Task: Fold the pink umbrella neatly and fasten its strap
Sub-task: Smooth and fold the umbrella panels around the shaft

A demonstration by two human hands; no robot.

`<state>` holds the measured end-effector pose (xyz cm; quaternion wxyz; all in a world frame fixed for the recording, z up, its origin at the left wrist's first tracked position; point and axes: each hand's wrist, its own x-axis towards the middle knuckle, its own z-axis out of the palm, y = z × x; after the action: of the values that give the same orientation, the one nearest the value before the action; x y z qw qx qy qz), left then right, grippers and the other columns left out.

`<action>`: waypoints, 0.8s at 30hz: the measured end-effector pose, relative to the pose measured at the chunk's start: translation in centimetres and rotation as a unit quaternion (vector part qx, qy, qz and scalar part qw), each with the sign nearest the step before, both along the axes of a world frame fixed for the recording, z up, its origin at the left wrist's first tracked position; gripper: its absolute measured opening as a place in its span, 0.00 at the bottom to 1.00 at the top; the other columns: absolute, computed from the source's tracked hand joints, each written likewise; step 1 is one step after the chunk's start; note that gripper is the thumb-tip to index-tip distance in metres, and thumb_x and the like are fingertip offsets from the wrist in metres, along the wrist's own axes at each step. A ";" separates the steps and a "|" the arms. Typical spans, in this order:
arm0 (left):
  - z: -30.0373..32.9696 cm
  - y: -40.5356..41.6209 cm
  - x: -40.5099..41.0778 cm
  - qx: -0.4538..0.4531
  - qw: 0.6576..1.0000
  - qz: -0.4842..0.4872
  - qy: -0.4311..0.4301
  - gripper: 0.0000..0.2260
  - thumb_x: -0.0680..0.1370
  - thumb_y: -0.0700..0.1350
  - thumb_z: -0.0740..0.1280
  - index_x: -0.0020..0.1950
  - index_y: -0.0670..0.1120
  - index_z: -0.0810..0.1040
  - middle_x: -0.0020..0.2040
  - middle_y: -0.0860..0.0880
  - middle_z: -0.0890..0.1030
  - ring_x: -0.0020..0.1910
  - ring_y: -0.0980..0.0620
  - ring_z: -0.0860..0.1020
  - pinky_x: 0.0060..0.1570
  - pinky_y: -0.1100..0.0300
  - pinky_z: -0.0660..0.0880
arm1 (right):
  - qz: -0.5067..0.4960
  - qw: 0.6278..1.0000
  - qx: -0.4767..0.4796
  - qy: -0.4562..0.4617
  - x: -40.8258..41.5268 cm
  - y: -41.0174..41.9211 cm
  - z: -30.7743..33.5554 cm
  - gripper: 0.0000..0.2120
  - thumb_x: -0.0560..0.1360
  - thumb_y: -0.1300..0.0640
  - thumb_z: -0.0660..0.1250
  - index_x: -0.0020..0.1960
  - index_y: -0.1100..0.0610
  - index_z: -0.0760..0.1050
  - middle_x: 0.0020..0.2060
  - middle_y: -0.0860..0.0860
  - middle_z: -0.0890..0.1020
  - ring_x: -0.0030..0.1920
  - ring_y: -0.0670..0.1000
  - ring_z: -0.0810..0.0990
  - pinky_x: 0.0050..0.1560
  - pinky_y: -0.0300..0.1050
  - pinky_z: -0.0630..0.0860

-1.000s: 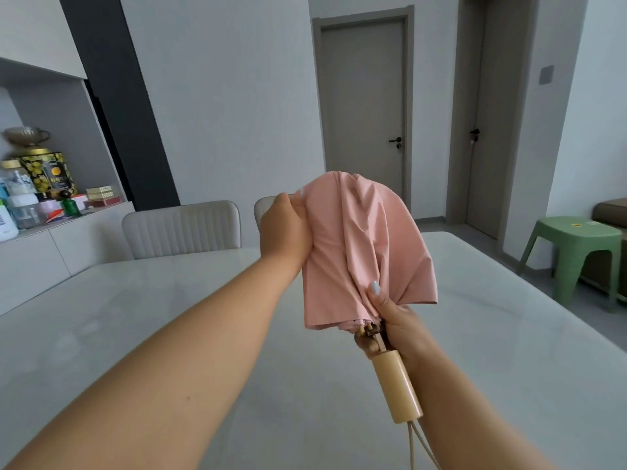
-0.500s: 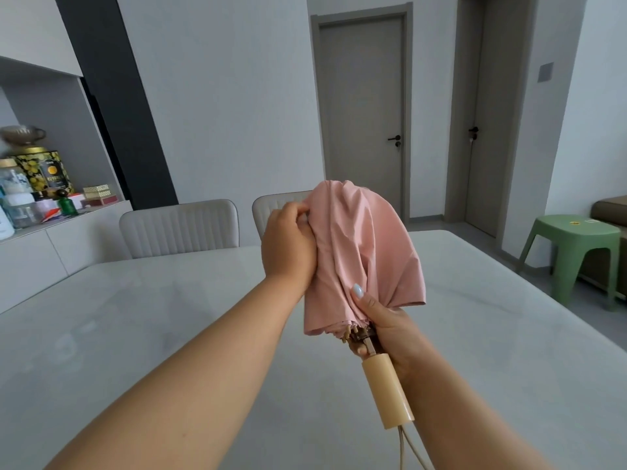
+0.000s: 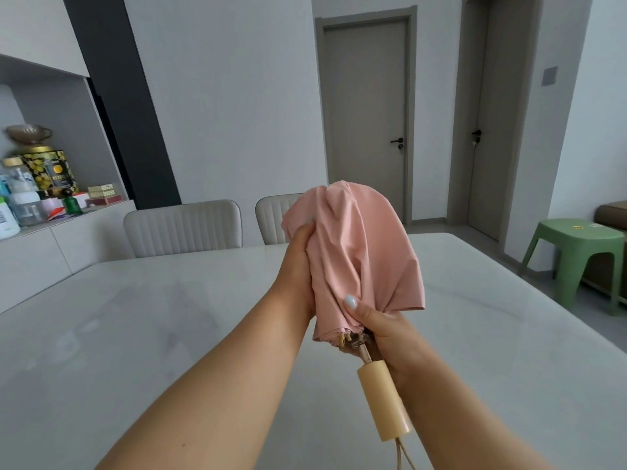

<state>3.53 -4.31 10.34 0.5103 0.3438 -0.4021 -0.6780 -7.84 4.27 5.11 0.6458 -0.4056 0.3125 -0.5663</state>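
Note:
The collapsed pink umbrella (image 3: 359, 245) is held upright above the white table (image 3: 135, 320), its canopy loose and bunched. Its cream handle (image 3: 383, 401) points down toward me, with a cord hanging from the end. My left hand (image 3: 298, 266) wraps round the canopy's left side, fingers behind the fabric. My right hand (image 3: 380, 327) grips the shaft just above the handle, thumb pressing the lower fabric. The strap is not visible.
Two pale upholstered chairs (image 3: 183, 228) stand at the table's far edge. A shelf at the left carries tins and bottles (image 3: 37, 184). A green plastic stool (image 3: 576, 259) stands right of the table. Two grey doors lie behind.
My left hand has slid down the canopy's left side, gathering the fabric closer to the shaft. The umbrella has sunk a little and the canopy is narrower.

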 end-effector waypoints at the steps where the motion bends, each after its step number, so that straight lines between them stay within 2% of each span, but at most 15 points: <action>1: 0.0 -0.2 0.0 -0.008 1.000 -0.006 0.018 0.25 0.76 0.63 0.60 0.60 0.46 0.80 0.52 0.39 0.85 0.53 0.39 0.82 0.56 0.44 0.76 | 0.015 1.000 0.004 -0.021 0.0 -0.1 0.0 0.27 0.61 0.55 0.80 0.54 0.68 0.77 0.40 0.61 0.84 0.38 0.57 0.84 0.40 0.49 0.82; 3: 0.0 -0.4 -0.1 -0.009 0.999 -0.013 0.045 0.29 0.72 0.66 0.62 0.62 0.46 0.79 0.57 0.38 0.83 0.57 0.37 0.80 0.61 0.40 0.73 | 0.062 0.995 0.041 -0.063 -0.1 -0.5 -0.1 0.41 0.53 0.51 0.83 0.60 0.68 0.75 0.47 0.63 0.84 0.46 0.61 0.84 0.46 0.57 0.81; 4: -0.1 -0.7 -0.1 -0.004 0.999 -0.007 0.053 0.30 0.71 0.67 0.63 0.63 0.47 0.79 0.59 0.37 0.82 0.58 0.36 0.80 0.63 0.38 0.71 | 0.098 0.990 0.064 -0.079 -0.2 -0.6 -0.1 0.44 0.50 0.49 0.84 0.60 0.67 0.76 0.49 0.64 0.83 0.50 0.63 0.83 0.47 0.59 0.80; 6: -0.4 -1.2 -0.1 -0.005 0.998 -0.006 0.057 0.32 0.69 0.68 0.62 0.64 0.48 0.79 0.59 0.38 0.82 0.59 0.35 0.79 0.64 0.37 0.70 | 0.154 0.979 0.093 -0.096 -0.5 -0.5 0.0 0.42 0.48 0.49 0.85 0.56 0.68 0.79 0.51 0.66 0.81 0.54 0.65 0.81 0.45 0.57 0.81; 8: -0.8 -1.6 -0.3 -0.008 0.999 -0.005 0.053 0.33 0.68 0.69 0.61 0.64 0.49 0.79 0.59 0.38 0.82 0.59 0.35 0.79 0.63 0.36 0.70 | 0.172 0.973 0.108 -0.109 -0.9 -0.6 0.1 0.38 0.46 0.52 0.85 0.51 0.69 0.81 0.50 0.66 0.81 0.52 0.65 0.82 0.38 0.52 0.82; 10: -1.0 -1.7 -0.3 -0.023 0.998 -0.017 0.054 0.35 0.67 0.70 0.61 0.66 0.49 0.77 0.61 0.38 0.81 0.60 0.35 0.78 0.64 0.35 0.70 | 0.170 0.970 0.118 -0.123 -1.1 -0.5 0.2 0.39 0.44 0.55 0.85 0.51 0.70 0.80 0.45 0.65 0.81 0.44 0.62 0.84 0.33 0.50 0.82; 12: -1.2 -1.8 -0.1 -0.048 0.998 -0.016 0.049 0.34 0.70 0.70 0.60 0.67 0.49 0.76 0.62 0.38 0.80 0.61 0.36 0.78 0.64 0.36 0.70 | 0.162 0.970 0.112 -0.143 -1.1 -0.4 0.3 0.38 0.44 0.57 0.85 0.50 0.70 0.78 0.38 0.64 0.79 0.38 0.62 0.82 0.36 0.55 0.82; 15: -1.3 -1.9 0.2 -0.063 0.996 -0.030 0.046 0.35 0.70 0.70 0.60 0.68 0.49 0.75 0.63 0.38 0.80 0.62 0.36 0.78 0.65 0.35 0.69 | 0.154 0.968 0.092 -0.178 -0.8 -0.1 0.5 0.34 0.46 0.61 0.84 0.48 0.69 0.77 0.34 0.63 0.77 0.37 0.62 0.78 0.42 0.62 0.81; 17: -1.3 -1.8 0.3 -0.063 0.997 -0.033 0.039 0.34 0.71 0.70 0.58 0.68 0.48 0.75 0.63 0.38 0.80 0.63 0.36 0.77 0.66 0.36 0.68 | 0.149 0.970 0.097 -0.167 -0.9 0.1 0.6 0.37 0.44 0.62 0.85 0.50 0.69 0.77 0.36 0.64 0.80 0.37 0.64 0.82 0.35 0.57 0.82; 19: -1.3 -2.0 0.4 -0.051 0.997 -0.044 0.035 0.37 0.70 0.71 0.59 0.69 0.48 0.74 0.65 0.37 0.78 0.65 0.36 0.76 0.67 0.36 0.67 | 0.172 0.966 0.107 -0.158 -1.0 0.2 0.6 0.41 0.45 0.62 0.85 0.56 0.68 0.76 0.43 0.66 0.82 0.41 0.64 0.84 0.25 0.48 0.80; 21: -1.4 -2.1 0.6 -0.042 0.996 -0.067 0.038 0.42 0.65 0.73 0.63 0.72 0.48 0.72 0.68 0.37 0.75 0.67 0.35 0.73 0.68 0.35 0.64 | 0.199 0.963 0.100 -0.153 -0.9 0.2 0.7 0.38 0.48 0.61 0.84 0.55 0.68 0.78 0.46 0.65 0.81 0.37 0.59 0.84 0.17 0.38 0.74; 24: -1.6 -2.4 1.0 -0.058 0.995 -0.066 0.051 0.42 0.66 0.72 0.64 0.72 0.48 0.71 0.68 0.38 0.76 0.68 0.36 0.73 0.69 0.35 0.64 | 0.203 0.963 0.071 -0.162 -0.6 0.0 0.6 0.33 0.51 0.61 0.84 0.52 0.66 0.75 0.41 0.61 0.78 0.29 0.54 0.77 0.14 0.35 0.68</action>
<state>4.48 -6.68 8.71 0.5030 0.2513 -0.4361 -0.7026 -8.47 4.23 5.72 0.8163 -0.3165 0.1537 -0.4580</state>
